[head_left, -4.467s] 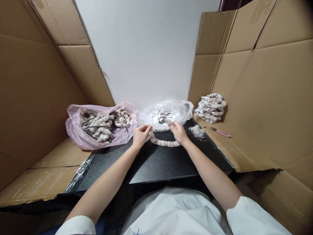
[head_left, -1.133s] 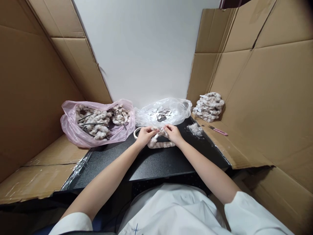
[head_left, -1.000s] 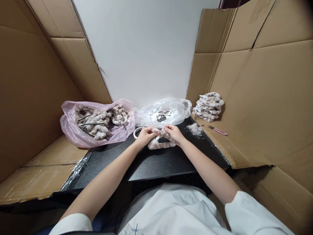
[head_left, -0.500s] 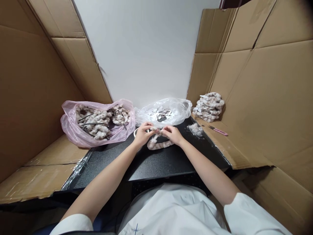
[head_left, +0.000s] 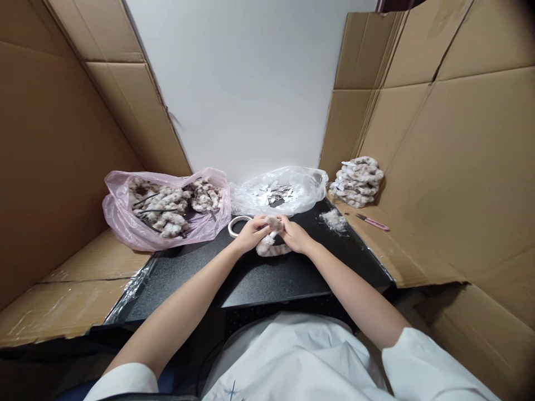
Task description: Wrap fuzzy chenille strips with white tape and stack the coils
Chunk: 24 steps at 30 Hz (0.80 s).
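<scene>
Here, the nearly closed hands [head_left: 252, 234] [head_left: 296, 236] pinch the fluffy loop [head_left: 266, 249] between them.

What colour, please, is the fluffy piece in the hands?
The fluffy piece is mottled cream and brown; head view.

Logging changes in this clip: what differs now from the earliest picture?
The right hand moved left and the left hand slightly right, closing in on the fluffy loop; its upper part is now held between both. The white ring beside the left hand is more exposed. Unchanged: pink bag, clear bag, fluffy stack, pink-handled snips.
</scene>
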{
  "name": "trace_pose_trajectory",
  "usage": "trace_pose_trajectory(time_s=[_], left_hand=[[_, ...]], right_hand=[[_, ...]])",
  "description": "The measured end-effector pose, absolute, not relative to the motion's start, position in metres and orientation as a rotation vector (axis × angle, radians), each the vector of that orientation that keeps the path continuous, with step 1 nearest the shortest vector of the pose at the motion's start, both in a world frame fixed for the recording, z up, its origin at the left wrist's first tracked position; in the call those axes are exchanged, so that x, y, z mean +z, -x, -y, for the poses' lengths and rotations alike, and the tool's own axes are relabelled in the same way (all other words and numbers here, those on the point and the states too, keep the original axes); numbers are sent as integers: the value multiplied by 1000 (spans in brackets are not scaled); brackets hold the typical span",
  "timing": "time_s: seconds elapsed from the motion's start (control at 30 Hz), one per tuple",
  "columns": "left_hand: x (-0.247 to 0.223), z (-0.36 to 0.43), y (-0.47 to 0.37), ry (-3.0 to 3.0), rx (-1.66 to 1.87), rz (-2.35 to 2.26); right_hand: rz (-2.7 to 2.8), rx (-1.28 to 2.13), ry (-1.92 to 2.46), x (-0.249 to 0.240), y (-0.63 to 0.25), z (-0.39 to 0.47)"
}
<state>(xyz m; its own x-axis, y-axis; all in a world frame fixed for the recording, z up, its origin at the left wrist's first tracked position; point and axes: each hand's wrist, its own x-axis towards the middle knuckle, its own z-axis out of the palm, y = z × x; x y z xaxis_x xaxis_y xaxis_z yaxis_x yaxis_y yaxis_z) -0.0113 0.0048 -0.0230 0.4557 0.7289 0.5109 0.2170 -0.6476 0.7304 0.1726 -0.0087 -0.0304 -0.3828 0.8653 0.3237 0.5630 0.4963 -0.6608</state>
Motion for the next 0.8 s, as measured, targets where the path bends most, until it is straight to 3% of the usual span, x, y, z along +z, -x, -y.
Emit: trace_pose_trajectory(time_s=[0.33,0.53,0.8], left_hand=[[-23,-2,12,-2222,1254,-825],[-4,3,19,-2436,1061,-745],[-8,-3,24,-2012,706,-654]], right_hand=[[2134,500,1317,-22,-168,16],[1974,488,1229,-23,-173,13],[1815,510,1079,-22,-175,11]])
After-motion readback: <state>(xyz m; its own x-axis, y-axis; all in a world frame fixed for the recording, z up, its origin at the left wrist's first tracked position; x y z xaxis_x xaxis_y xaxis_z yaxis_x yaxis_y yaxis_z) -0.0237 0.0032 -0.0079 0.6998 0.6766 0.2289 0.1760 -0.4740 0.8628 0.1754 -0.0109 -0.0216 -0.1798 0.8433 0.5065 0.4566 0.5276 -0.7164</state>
